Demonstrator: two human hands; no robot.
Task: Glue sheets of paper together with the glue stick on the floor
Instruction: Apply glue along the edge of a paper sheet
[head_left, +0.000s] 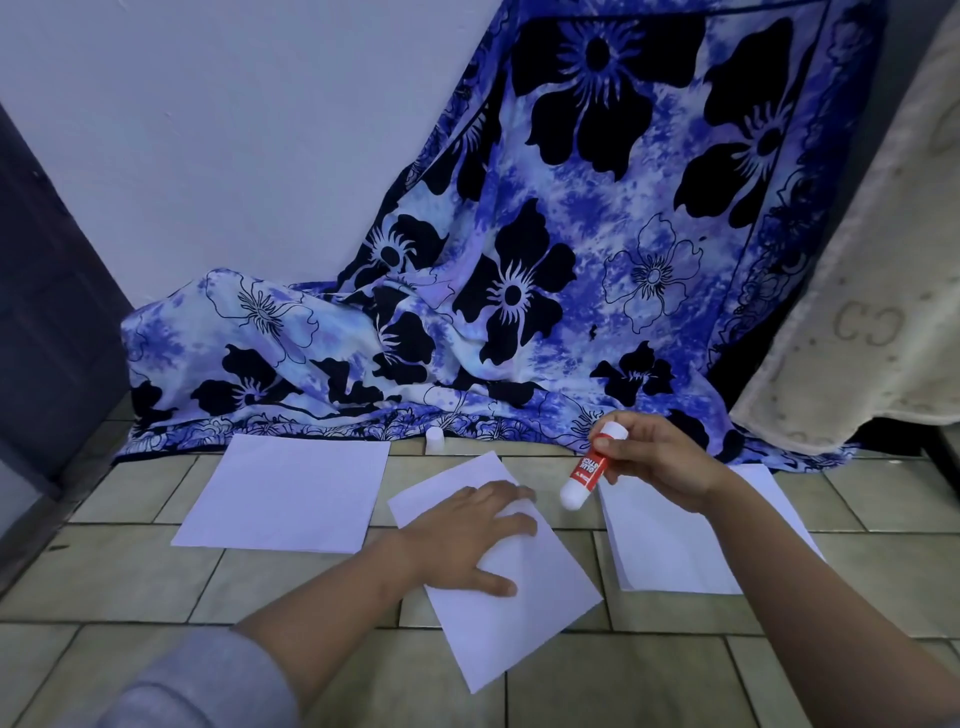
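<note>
A white sheet of paper lies tilted on the tiled floor in front of me. My left hand rests flat on its upper part, fingers spread. My right hand holds a red and white glue stick slanted in the air above the floor, its lower end pointing down toward the sheet's right edge. A second white sheet lies flat to the left. A stack of white sheets lies to the right, partly under my right forearm. The glue stick's white cap stands at the edge of the cloth.
A blue and white flowered cloth hangs down the wall and bunches on the floor just behind the papers. A cream blanket hangs at the right. A dark door stands at the left.
</note>
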